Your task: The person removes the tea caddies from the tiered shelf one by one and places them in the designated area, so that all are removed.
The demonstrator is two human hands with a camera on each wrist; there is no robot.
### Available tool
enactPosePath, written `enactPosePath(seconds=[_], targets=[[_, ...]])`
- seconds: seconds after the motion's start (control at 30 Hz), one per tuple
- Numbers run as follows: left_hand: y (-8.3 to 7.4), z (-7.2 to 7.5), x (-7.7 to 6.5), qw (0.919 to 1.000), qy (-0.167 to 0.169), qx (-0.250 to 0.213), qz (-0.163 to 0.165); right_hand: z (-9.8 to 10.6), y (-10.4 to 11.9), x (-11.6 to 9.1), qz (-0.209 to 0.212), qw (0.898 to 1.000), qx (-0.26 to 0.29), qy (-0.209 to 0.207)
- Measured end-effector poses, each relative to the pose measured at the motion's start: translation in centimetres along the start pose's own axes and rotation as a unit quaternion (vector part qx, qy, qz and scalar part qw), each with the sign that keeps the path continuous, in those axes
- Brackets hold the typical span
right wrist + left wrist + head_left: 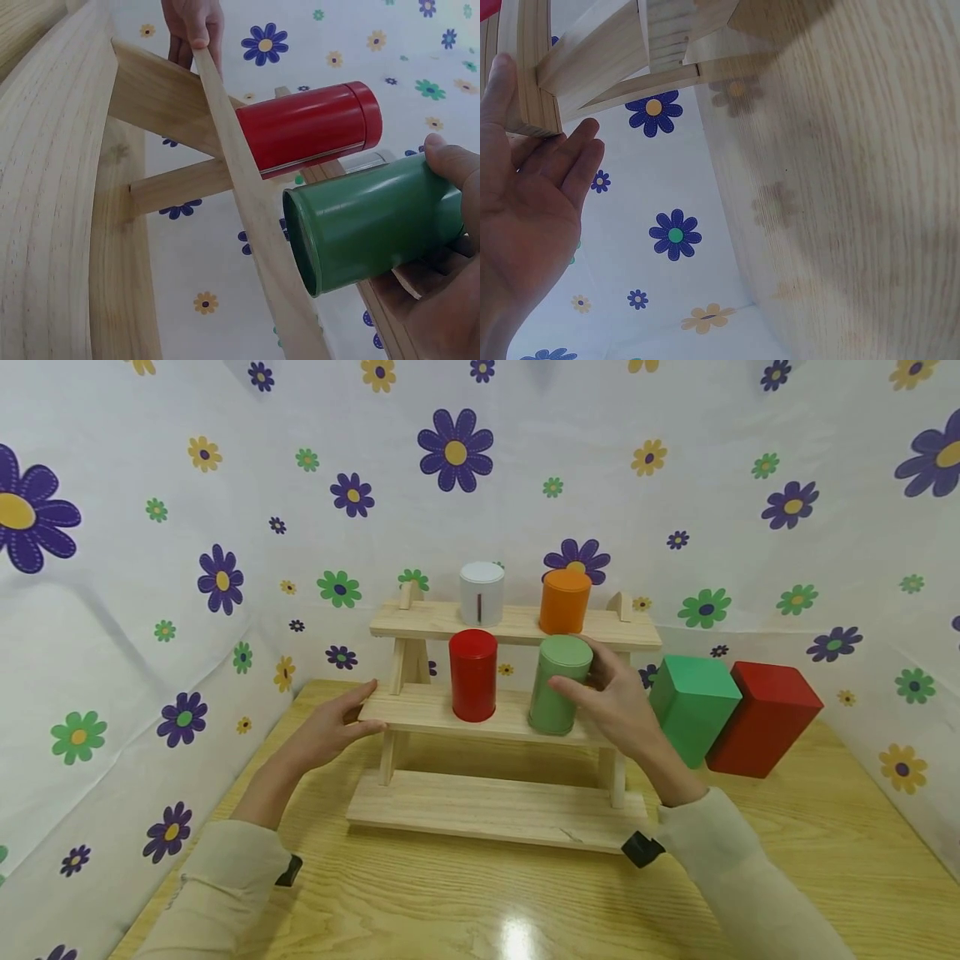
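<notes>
A three-tier wooden display stand (pixel 495 810) stands on the table. My right hand (pixel 626 706) grips a green can (pixel 558 689) at the right of the middle shelf, thumb on the near side. In the right wrist view the base rim of the green can (pixel 367 225) shows, seemingly just off the board. At the left end of the middle shelf, my left hand (pixel 333 727) holds the board's edge; its thumb and fingers lie on opposite faces in the left wrist view. A red can (pixel 473 677) stands on the same shelf, left of the green one.
On the top shelf stand a white can (pixel 482 595) and an orange can (pixel 565 602). Right of the stand, a green block (pixel 693 706) and a red block (pixel 765 718) rest on the table (pixel 420 893). A flower-patterned cloth (pixel 525 518) hangs behind.
</notes>
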State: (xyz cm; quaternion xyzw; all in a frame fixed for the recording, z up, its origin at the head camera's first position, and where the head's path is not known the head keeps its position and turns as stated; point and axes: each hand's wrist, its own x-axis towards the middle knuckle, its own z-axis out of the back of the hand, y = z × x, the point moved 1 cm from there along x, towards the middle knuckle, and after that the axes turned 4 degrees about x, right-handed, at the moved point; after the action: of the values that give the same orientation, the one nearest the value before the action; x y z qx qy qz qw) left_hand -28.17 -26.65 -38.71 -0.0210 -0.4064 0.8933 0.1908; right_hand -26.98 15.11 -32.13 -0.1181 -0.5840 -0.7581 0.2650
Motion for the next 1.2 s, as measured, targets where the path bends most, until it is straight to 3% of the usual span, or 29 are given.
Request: enactPosePath(seconds=[0.47, 0.63, 0.83, 1.2], targets=[[-0.2, 0.0, -0.1, 1.0000, -0.001, -0.001, 0.002, 2.2, 2.5, -1.5, -0.019, 1.000, -0.016, -0.004], [-0.1, 0.0, -0.1, 1.0000, 0.000, -0.002, 0.000, 3.3, 3.3, -2.3, -0.048, 0.999, -0.022, -0.001], [0.0, -0.1, 0.0, 1.0000, 0.000, -0.006, 0.002, 5.3, 3.8, -3.3, -0.076, 0.995, -0.057, -0.015], [0.0, 0.0, 0.0, 1.0000, 0.000, -0.009, 0.005, 9.8, 3.5, -5.7, -0.071, 0.987, -0.130, -0.064]])
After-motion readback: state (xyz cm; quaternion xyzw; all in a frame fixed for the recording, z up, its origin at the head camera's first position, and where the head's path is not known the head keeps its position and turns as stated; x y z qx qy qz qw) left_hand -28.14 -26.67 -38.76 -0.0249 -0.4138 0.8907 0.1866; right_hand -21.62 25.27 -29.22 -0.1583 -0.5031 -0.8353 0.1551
